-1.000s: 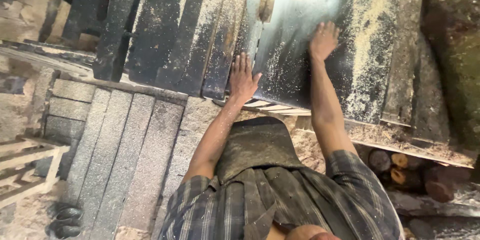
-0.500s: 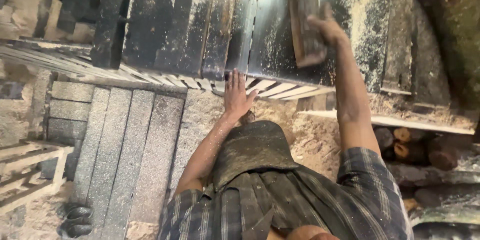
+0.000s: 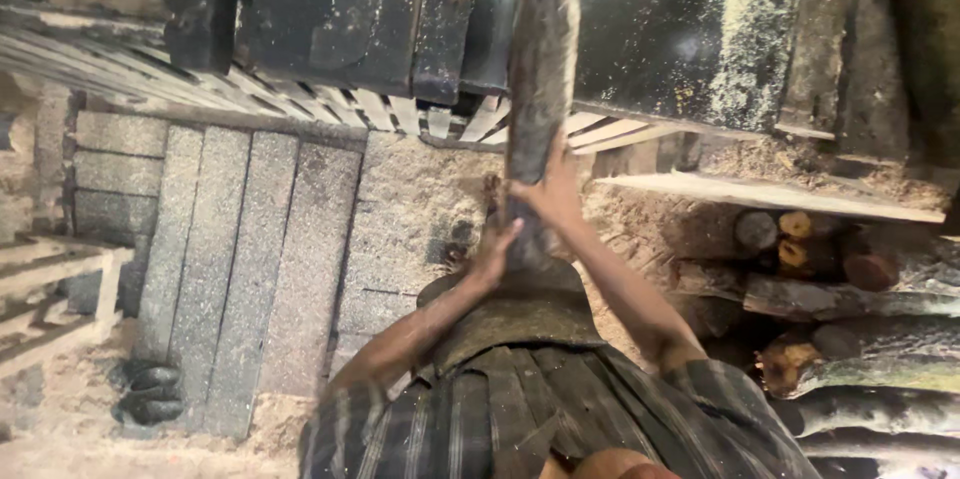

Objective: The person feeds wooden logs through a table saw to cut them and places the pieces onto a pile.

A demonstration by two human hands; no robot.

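Observation:
I hold a long dark wooden plank (image 3: 541, 59) that points straight away from me, its near end against my waist. My right hand (image 3: 549, 195) grips it from the right side, higher up. Lower down, my left hand (image 3: 493, 255) is closed on its left edge near the end. The far end of the plank lies over a stack of dark boards (image 3: 340, 19) dusted with sawdust.
Grey boards (image 3: 240, 259) lie side by side on the sawdust floor at left. A pale wooden frame (image 3: 50, 289) stands at the far left. Cut logs (image 3: 820, 269) are piled at right. A wide dark sheet (image 3: 690, 29) with sawdust lies beyond.
Both hands were flat on the dark sheet and boards; the right then lifted a plank, and now both hands hold it drawn in toward my body.

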